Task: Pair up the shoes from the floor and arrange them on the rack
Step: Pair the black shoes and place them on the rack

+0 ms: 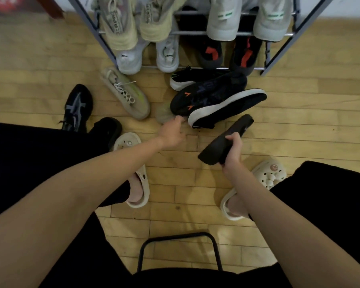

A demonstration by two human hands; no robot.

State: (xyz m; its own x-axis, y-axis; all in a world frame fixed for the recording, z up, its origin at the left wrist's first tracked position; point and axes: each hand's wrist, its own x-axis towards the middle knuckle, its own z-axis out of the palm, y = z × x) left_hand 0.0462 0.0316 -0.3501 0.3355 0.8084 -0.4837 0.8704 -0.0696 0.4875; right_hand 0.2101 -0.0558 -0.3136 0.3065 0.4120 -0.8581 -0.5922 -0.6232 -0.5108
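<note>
We see our right hand (233,151) with its fingers curled tight round a black slide sandal (222,142), held tilted above the wooden floor (299,121). Our left hand (173,132) reaches forward, its fingertips at the heel of a black sneaker with orange marks (206,94); whether they pinch it or merely touch it we cannot tell. Just right of that hand a black white-soled shoe (227,109) lies on its side against the sneaker. Left of it lie a beige laced sneaker (127,94), a black sneaker with grey stripes (77,107) and a second black slide (108,127). Beyond both hands stands the rack (279,57): its upper bars carry a beige knit pair (131,23) and a grey pair (247,23), its lower bars a white pair (148,57) and a black-and-red pair (229,55).
</note>
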